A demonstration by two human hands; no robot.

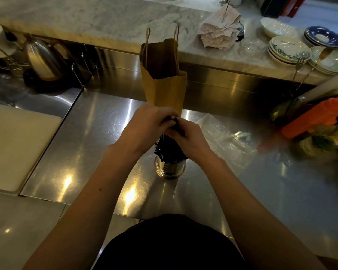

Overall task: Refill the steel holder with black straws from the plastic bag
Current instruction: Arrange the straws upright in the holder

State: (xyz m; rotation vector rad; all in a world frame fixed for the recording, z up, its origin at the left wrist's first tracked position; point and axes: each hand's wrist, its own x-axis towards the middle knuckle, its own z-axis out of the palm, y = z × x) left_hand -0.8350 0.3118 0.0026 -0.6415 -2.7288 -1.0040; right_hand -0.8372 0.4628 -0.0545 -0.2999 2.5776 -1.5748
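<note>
Head view, frame centre: the holder [169, 169] stands on the counter [98, 137], packed with straws [167, 151]. Left hand [147, 124] and right hand [188, 138] meet above it, fingers of both curled round the straws' upper ends. Plastic bag [224, 139] lies crumpled just right of the holder; paper bag [164, 86] stands upright behind the hands.

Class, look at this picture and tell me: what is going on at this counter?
A person grips the tops of a bundle of black straws with left hand and right hand; the straws stand in the steel holder on a steel counter. The plastic bag lies crumpled to the right, and a brown paper bag stands behind the hands.
</note>
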